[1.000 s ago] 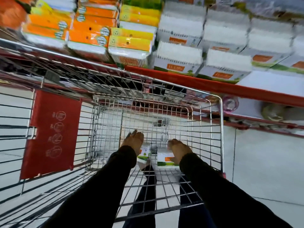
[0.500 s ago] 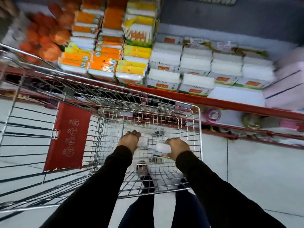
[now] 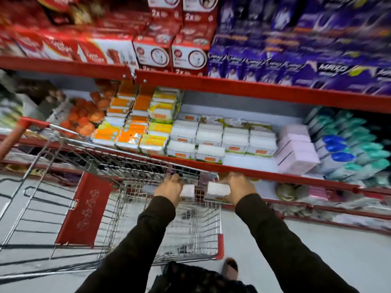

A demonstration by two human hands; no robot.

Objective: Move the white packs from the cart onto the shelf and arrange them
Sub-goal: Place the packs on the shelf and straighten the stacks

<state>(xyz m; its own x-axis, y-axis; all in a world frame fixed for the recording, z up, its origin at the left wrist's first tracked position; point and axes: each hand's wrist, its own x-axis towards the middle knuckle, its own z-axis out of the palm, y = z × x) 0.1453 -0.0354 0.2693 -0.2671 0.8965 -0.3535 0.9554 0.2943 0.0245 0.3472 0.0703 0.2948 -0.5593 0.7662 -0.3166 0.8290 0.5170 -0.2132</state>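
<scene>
Gripping orange-labelled white packs [image 3: 218, 188], text unreadable

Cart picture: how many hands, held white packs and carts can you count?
Hands: 2, left hand and right hand
Held white packs: 2, left pack and right pack
Cart: 1
Total: 5

We are in a shop aisle: red-edged shelves [image 3: 254, 89] run in tiers, packed with rows of like goods, such as red boxes [image 3: 156, 53], purple cartons [image 3: 296, 66] and stacked white packs [image 3: 209, 134]. A wire shopping cart [image 3: 131, 187] stands on the pale tiled floor [image 3: 338, 250].
</scene>
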